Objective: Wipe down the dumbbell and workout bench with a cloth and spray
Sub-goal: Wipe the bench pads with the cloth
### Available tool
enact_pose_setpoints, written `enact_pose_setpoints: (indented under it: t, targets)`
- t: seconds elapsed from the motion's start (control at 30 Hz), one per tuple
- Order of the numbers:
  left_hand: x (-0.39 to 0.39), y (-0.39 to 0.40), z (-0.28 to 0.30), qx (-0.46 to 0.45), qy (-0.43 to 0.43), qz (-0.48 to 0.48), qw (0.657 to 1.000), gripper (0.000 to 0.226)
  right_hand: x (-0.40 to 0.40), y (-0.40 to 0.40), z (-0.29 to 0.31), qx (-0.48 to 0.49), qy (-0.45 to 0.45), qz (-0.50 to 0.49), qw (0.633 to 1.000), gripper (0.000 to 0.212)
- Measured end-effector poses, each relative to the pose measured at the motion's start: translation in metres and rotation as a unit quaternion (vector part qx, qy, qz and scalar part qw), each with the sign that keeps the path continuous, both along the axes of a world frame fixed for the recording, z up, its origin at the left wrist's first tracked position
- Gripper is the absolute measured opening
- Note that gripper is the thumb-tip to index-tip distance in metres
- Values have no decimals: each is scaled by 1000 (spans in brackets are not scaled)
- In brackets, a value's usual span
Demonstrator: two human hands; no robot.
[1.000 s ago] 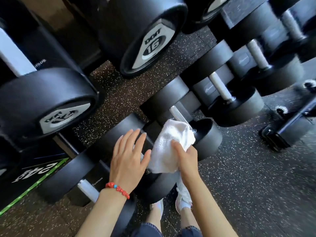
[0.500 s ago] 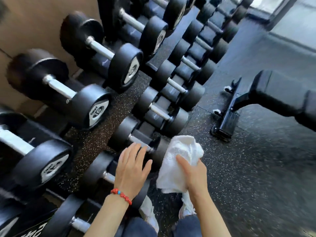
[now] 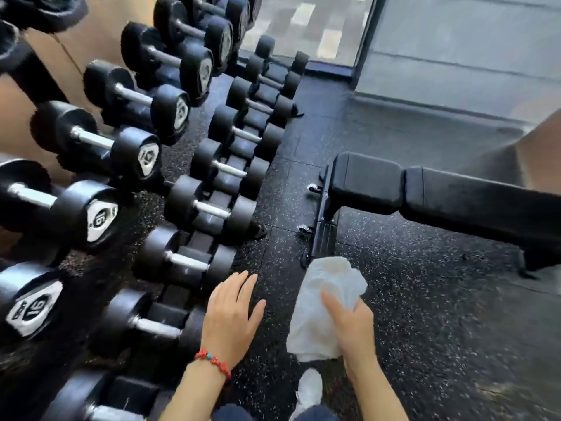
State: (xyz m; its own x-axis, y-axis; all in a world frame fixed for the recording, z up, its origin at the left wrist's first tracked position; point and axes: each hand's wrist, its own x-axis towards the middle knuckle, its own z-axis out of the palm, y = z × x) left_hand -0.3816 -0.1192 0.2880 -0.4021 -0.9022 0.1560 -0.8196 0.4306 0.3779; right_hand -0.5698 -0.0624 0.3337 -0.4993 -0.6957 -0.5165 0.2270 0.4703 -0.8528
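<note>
Right hand clutching cloth, left hand flat.

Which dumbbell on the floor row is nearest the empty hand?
The dumbbell just left of the left hand; its near head almost meets the wrist, the others lie farther up the row.

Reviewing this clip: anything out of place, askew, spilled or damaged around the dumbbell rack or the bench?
Nothing stands out. The dumbbells sit in orderly rows on the rack, the bench stands upright on the floor, and no spill shows. The right hand holds the white cloth; the left hand is open and empty. No spray bottle is in view.
</note>
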Motion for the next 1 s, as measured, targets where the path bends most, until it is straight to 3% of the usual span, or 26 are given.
enact_pose_setpoints:
  t: [0.2,0.4,0.7,0.77,0.9,1.0]
  targets:
    - [-106,-30,16,2,-1,-44,999,67,-99,-13,13,-20,2,-51,998,11]
    - [-166,-82,18,6,-3,-89,996,67,-155,-47,9,-32,16,-81,996,11]
    - [-236,-217,-5,35,-22,-132,990,69,-212,-162,-19,-5,31,-91,995,26]
    - [-249,-250,-7,49,-22,-139,989,69,-226,-188,-24,12,44,-87,995,33]
    - [-274,-303,-15,56,-32,-160,985,65,-256,-235,-32,24,75,-86,993,89]
    - [-295,-330,-20,70,-39,-164,983,53,-277,-263,-34,0,95,-85,992,97]
